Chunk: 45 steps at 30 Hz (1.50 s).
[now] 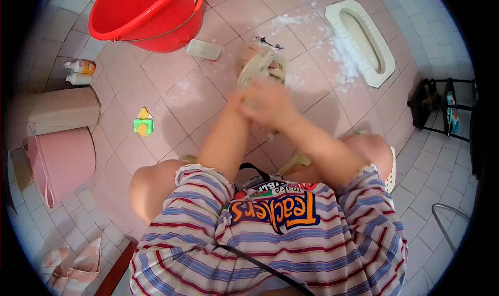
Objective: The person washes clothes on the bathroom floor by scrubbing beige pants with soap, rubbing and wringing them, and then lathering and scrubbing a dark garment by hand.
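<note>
My right hand (270,101) and my left hand (244,99) are close together, low over the floor in front of me. Both are closed round the near end of a beige, wet-looking cloth item (260,70). Motion blurs my fingers, and the right hand partly covers the left. Folds and darker gaps show in the far part of the item, but its exact kind is unclear. Just beyond it lies a small dark cord-like piece (269,43). A pale rectangular block, perhaps soap (204,49), rests on the tiles to the left.
A large red bucket (156,23) stands at the far left. White foam (345,62) spreads beside the squat toilet (366,44). A green-and-yellow brush or sponge (143,123), bottles (80,72) and a pink basket (65,158) are leftward. On the right is a black rack (442,109).
</note>
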Available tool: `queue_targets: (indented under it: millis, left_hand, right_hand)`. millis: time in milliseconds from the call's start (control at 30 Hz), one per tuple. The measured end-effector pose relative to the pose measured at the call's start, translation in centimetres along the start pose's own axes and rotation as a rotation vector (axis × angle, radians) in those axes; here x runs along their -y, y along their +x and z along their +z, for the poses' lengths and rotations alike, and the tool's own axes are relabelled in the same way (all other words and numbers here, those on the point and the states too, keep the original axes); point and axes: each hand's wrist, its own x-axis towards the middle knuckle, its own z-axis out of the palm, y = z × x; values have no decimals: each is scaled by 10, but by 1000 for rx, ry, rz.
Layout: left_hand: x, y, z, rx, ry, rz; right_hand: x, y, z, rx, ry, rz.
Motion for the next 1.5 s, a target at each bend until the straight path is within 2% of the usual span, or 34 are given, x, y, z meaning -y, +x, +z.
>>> queue_targets:
  millis: [33, 67, 100, 167, 233, 300, 333, 367, 400, 433, 467, 500, 533, 567, 600, 633, 700, 733, 800, 833, 900, 933, 1000, 1033, 1100, 1133, 1200, 1233, 1300, 1367, 1400, 1433, 1467, 1500]
  left_hand:
    - [7, 8, -9, 197, 135, 84]
    - [11, 16, -11, 401, 274, 167]
    - [23, 18, 12, 407, 275, 161]
    - [56, 13, 80, -1006, 365, 217]
    - [48, 8, 59, -940, 348, 209]
    - [28, -4, 9, -874, 333, 212]
    - [18, -16, -34, -642, 388, 142]
    - [15, -24, -56, -415, 436, 69]
    - [18, -23, -32, -424, 432, 68]
    - [20, -20, -6, -600, 496, 152]
    - [21, -12, 26, -763, 566, 242]
    - [22, -9, 47, -753, 574, 246]
    - [24, -5, 65, -838, 783, 254]
    - [26, -2, 80, -927, 985, 262]
    - [23, -1, 97, -921, 982, 269]
    - [14, -5, 114, -779, 1114, 201]
    - [-2, -15, 131, -556, 1323, -31]
    - [-5, -17, 136, -551, 1325, -37]
    - [-1, -19, 150, -240, 1673, -435]
    - [5, -22, 144, -233, 1670, -433]
    - [13, -31, 121, -89, 1658, -312]
    - [9, -32, 113, -96, 1657, -312]
    - [-9, -29, 101, -253, 1769, -639]
    - [-15, -32, 84, -263, 1773, -634]
    - [-16, -44, 47, -1238, 1511, -148]
    - [-15, -50, 39, -1246, 1504, -150]
    - [-5, -52, 57, -1483, 514, 114]
    - [4, -53, 69, -1489, 503, 118]
    - [21, -49, 103, -904, 256, 71]
    - [6, -78, 3, -226, 313, 235]
    - [7, -77, 23, 105, 274, 287]
    - [4, -53, 39, -622, 279, 64]
    - [11, -41, 53, -623, 274, 62]
    - [20, -33, 62, -703, 303, 89]
  right_hand:
    - [-20, 4, -3, -80, -66, 104]
    - [-35, 14, -11, -169, -41, 355]
    - [-46, 21, -20, -260, -15, 606]
    - [-65, 21, -35, -276, -28, 695]
    - [-63, 16, -32, -282, -33, 771]
    - [-34, 4, -14, -209, 51, 374]
    - [-32, 2, -8, -204, 52, 369]
    - [-31, -3, -1, -263, -4, 217]
    - [-31, -9, 7, -323, -58, 72]
    - [-49, -6, 8, -316, 108, 583]
    - [-61, -2, -8, -259, 160, 800]
    - [-73, 3, -27, -201, 210, 1009]
    - [-100, -3, -23, -213, 207, 996]
    - [-133, -20, -3, -241, 587, 1064]
    - [-151, -28, 6, -258, 970, 1110]
    - [-145, -18, -3, -253, 963, 1105]
    - [-119, 7, -24, -428, 1314, 1510]
    - [-122, 6, -24, -436, 1316, 1509]
    - [-136, 3, -19, -64, 1706, 1229]
    - [-141, 2, -12, -70, 1699, 1230]
    - [-147, 6, 7, -11, 1911, 815]
    - [-150, 7, 4, -6, 1915, 818]
    - [-146, 19, -12, -139, 1940, 851]
    - [-142, 30, -16, -128, 1945, 848]
    - [-131, 43, -20, -187, 1326, 1018]
    - [-121, 45, -19, -180, 1327, 1025]
    - [-87, 45, -12, -195, 800, 947]
    - [-71, 43, -9, -83, 780, 971]
    - [-65, 20, 38, -54, 725, 749]
    - [-2, 2, 37, -14, 405, 476]
    - [1, -2, 39, -3, 402, 478]
    - [2, -5, 42, -17, 302, 268]
    - [1, -8, 45, -35, 204, 61]
    - [-18, -5, 44, -263, 103, 206]
